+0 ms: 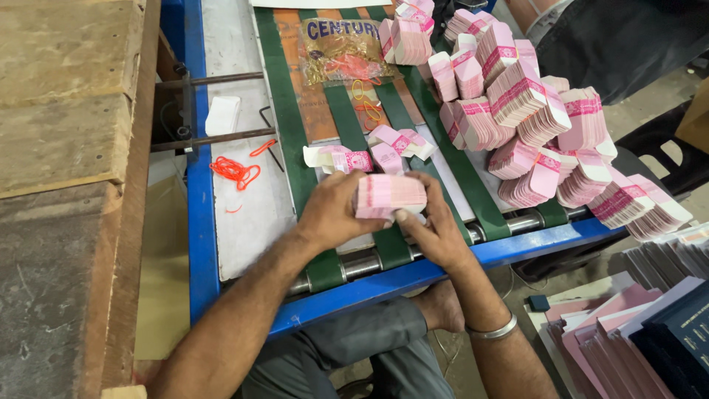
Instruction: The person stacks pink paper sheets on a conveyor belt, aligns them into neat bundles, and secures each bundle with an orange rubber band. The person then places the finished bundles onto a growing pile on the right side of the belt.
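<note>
Your left hand (332, 214) and right hand (432, 233) clench a stack of pink-and-white cards (389, 196) between them over the green conveyor belts (284, 125), near banded bundles (532, 125) piled right

Bright even daylight, soft shadows, sharp focus, slight edge distortion

Two hands, left (332, 214) and right (436, 229), at six o'clock. One pink card stack (390, 196) between them. One rubber-band bag (341, 50) at twelve. Roughly twenty banded bundles (517, 92) at two; exact count unclear.
</note>
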